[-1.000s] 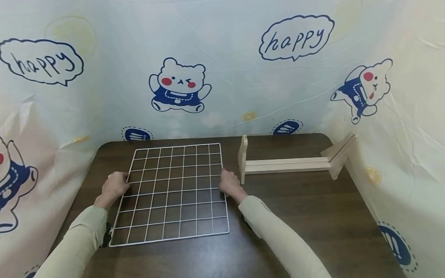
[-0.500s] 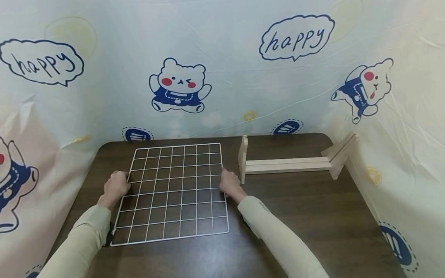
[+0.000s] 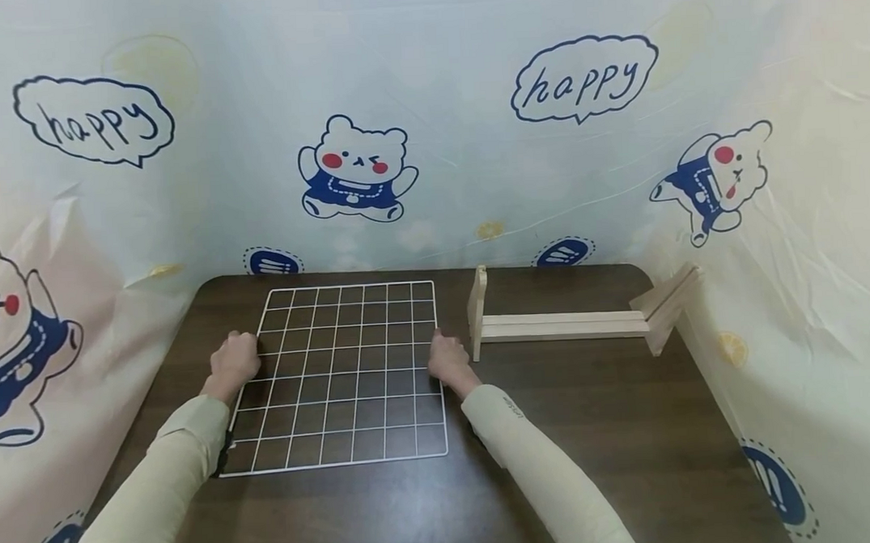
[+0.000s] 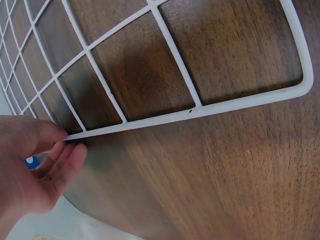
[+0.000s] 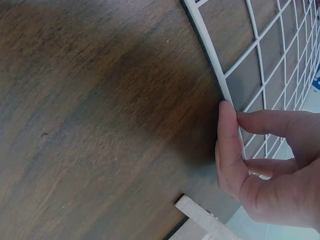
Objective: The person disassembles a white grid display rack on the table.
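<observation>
A white wire grid panel [image 3: 341,465] lies flat over the brown table, left of the middle in the head view. My left hand [image 3: 235,364] pinches the panel's left rim about halfway along. In the left wrist view, fingers of that hand [image 4: 30,172] meet at the rim wire [image 4: 160,118], above and below it. On the opposite side my right hand [image 3: 450,360] holds the right rim. Seen from the right wrist, the fingers of this hand [image 5: 272,172] close on both sides of the wire [image 5: 208,50]. My left cuff covers the panel's near left corner.
A pale wooden rack [image 3: 563,327] with upright end boards and a long slatted bar stands just right of my right hand. Its far end meets the right-hand curtain. A printed cloth curtain [image 3: 456,76] encloses the back and sides of the table [image 3: 560,460].
My left hand and forearm have shifted slightly right, and the cuff now hides the panel's near left corner. Both hands keep their hold. The head view itself has shifted a little.
</observation>
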Demonstrator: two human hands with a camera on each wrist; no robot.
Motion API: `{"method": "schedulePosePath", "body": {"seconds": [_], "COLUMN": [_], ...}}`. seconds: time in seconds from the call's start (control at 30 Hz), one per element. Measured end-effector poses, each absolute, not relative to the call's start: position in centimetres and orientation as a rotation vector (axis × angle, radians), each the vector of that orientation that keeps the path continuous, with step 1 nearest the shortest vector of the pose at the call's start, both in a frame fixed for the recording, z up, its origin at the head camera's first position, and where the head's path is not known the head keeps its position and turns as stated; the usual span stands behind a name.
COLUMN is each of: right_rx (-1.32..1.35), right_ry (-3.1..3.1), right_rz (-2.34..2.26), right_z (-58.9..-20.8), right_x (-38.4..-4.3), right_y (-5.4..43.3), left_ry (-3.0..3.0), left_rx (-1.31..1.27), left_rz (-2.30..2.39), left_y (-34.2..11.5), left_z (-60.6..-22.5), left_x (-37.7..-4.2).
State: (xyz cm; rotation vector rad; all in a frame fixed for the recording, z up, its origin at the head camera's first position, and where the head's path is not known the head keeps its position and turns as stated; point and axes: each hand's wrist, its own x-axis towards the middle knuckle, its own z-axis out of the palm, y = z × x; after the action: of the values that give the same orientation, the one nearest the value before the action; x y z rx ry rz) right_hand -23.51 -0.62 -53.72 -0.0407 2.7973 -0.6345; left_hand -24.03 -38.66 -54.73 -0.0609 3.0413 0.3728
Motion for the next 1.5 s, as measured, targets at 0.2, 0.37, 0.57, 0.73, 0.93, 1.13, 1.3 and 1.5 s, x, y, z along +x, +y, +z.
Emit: {"method": "schedulePosePath", "body": {"seconds": [0.2,0.37,0.57,0.73,0.93,1.13,1.3,1.5], "right_rx": [-0.007,0.011,0.031,0.014,0.011,0.000,0.008,-0.004], "right_ry": [2.750,2.743,2.744,2.760,2.749,2.723,2.704,2.673], "right_rz": [-0.683,-0.725,-0.757,-0.751,-0.750,-0.750,-0.776,-0.827], "right_z": [-53.6,-53.8,-53.9,-53.9,-53.8,-53.9,-54.0,-53.7], "right_x": [-23.7,-23.8,-23.8,-23.7,-23.6,-23.7,-23.8,-23.4], "right_y": [-0.4,-0.1,0.2,0.2,0.1,-0.2,-0.2,0.2], "left_ry": [3.040,3.013,2.975,2.980,2.977,2.956,2.949,2.994], "left_rx": [-0.077,-0.083,-0.077,-0.082,-0.119,-0.138,-0.151,-0.166], "left_rz": [0.335,0.336,0.339,0.325,0.324,0.328,0.340,0.374], "left_y": [-38.6,-38.2,-37.7,-37.7,-37.8,-37.8,-37.4,-36.7], "left_z": [-54.9,-54.8,-54.5,-54.7,-54.8,-54.2,-53.9,-53.8], "left_x": [-24.1,-24.0,-23.9,-23.9,-23.8,-23.3,-22.9,-22.4]}}
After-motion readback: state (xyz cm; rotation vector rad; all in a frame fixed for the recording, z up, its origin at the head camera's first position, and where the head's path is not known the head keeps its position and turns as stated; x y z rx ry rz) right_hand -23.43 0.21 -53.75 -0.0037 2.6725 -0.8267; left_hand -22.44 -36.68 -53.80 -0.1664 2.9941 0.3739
